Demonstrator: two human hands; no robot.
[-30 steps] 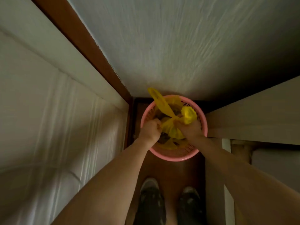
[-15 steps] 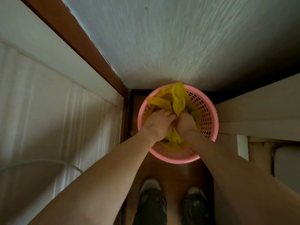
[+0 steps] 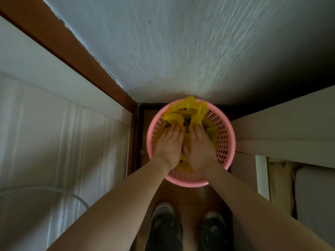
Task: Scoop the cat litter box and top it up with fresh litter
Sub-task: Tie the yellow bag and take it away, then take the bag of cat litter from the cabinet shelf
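Note:
A pink perforated basket [image 3: 224,142] stands on the brown floor in a narrow corner. Inside it lies a yellow plastic bag [image 3: 183,109], crumpled, with its loose ends sticking up at the far rim. My left hand [image 3: 169,144] and my right hand [image 3: 199,145] lie side by side on top of the bag, fingers straight, pressing it down into the basket. What the bag holds is hidden.
A white panelled door [image 3: 54,138] with a brown frame [image 3: 76,51] closes the left side. A textured white wall [image 3: 199,51] is straight ahead. White furniture [image 3: 290,127] flanks the right. My two dark shoes [image 3: 165,229] stand just behind the basket.
Earlier both hands gripped the bag's ends above the basket. They let go, flattened out and now press the bag down, and the bag's ends have dropped to the far rim.

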